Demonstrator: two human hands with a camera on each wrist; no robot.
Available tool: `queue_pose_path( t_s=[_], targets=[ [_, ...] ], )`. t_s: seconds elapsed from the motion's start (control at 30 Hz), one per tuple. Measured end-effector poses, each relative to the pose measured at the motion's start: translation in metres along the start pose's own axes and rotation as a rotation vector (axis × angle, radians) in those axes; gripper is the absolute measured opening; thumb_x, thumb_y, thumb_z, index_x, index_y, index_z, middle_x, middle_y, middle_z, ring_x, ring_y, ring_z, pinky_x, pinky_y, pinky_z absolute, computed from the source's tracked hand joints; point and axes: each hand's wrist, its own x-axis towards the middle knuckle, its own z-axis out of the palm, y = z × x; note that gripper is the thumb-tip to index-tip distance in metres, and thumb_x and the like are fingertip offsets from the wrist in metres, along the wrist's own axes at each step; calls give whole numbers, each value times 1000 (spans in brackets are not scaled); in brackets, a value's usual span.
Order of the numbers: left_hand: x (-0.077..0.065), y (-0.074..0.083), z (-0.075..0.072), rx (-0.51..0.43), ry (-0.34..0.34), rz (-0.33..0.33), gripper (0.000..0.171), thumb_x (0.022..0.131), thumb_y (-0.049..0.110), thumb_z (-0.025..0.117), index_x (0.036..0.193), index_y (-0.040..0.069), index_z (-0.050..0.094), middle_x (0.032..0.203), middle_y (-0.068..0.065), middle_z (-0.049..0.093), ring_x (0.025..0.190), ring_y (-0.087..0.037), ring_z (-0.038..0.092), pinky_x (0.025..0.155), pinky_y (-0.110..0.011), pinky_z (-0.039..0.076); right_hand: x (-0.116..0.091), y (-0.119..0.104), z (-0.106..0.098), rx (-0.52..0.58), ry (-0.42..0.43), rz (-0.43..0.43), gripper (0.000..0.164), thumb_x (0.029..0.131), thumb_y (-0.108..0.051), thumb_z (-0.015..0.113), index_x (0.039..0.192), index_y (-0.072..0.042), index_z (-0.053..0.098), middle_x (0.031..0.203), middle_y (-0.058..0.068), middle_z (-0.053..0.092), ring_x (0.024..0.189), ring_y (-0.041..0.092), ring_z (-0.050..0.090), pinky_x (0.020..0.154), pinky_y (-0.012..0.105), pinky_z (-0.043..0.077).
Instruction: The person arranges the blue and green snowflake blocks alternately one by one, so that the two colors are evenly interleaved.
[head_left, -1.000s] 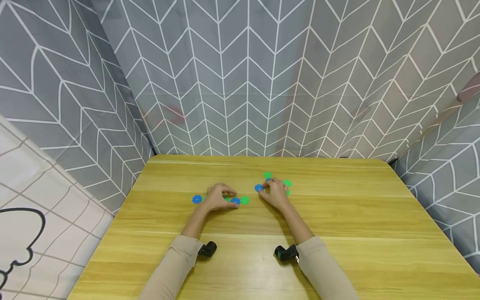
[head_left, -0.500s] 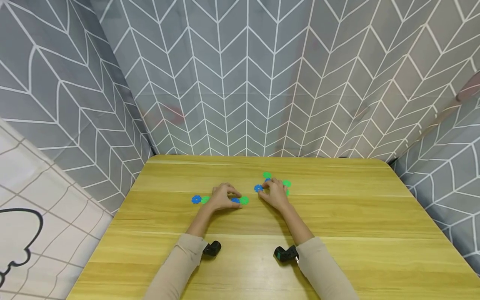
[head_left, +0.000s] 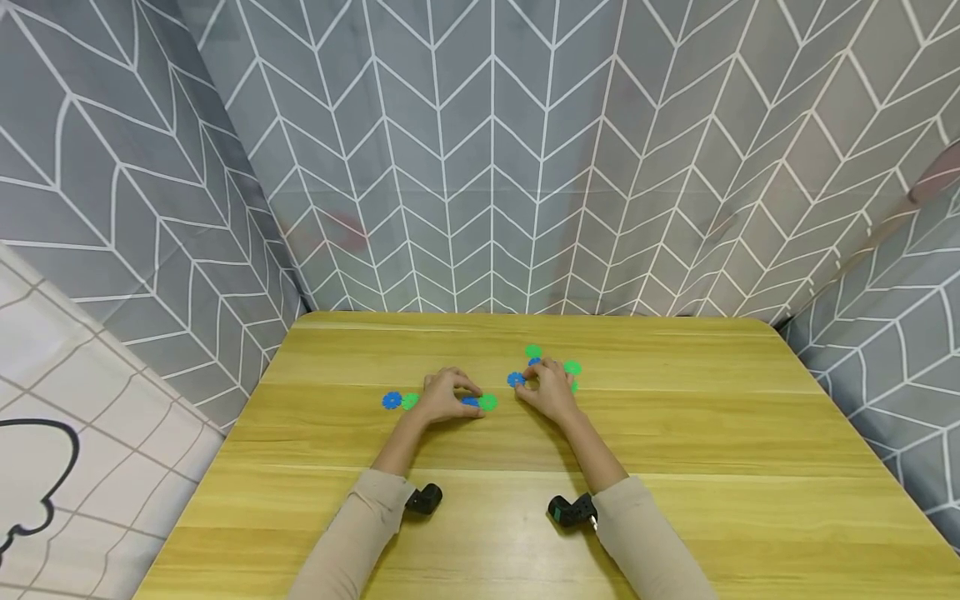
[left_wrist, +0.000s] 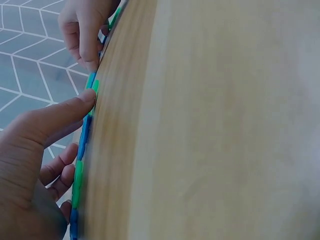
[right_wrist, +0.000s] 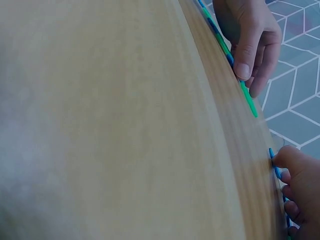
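Note:
A row of flower-shaped toy discs lies on the table, running under my left hand [head_left: 447,398]. A blue disc [head_left: 392,401] and a green disc [head_left: 410,401] show at its left end. Between my left thumb and index finger is another blue disc [head_left: 470,402], and a green disc [head_left: 488,402] ends the row on the right. My right hand [head_left: 553,393] pinches a blue disc [head_left: 515,379] with thumb and index finger. Around that hand show a green disc [head_left: 533,351], a partly covered blue disc [head_left: 534,362] and another green disc [head_left: 572,367]. The palms hide other pieces.
The wooden table [head_left: 495,533] reaches back to a grey patterned curtain [head_left: 465,167], which also hangs on both sides. A black wrist camera [head_left: 425,499] sits at the left cuff, another black wrist camera [head_left: 570,510] at the right.
Over the first half second my left hand slid rightward along the row, uncovering the green disc near its left end. The right hand keeps its place with the blue disc.

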Motion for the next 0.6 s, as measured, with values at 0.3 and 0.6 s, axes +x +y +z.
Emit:
queue_pose_path(
  t_s=[0.3,0.6],
  targets=[
    [1,1,2,-17,15,5,25,68,30,84,87,16,77,92,1,62,93,-20,54,84,-47,26,-1,6,3,52,65,-71,25,78,-25,67,88,-2,68,97,13,59,102,38,48,82,54,27],
    [1,-1,4,-18,28,19,21,70,29,83,86,16,77,89,2,63,90,-19,54,82,-46,26,-1,0,-1,0,18,-11,22,79,-20,69,92,-2,69,101,13,60,109,37,48,87,54,29]
  ],
)
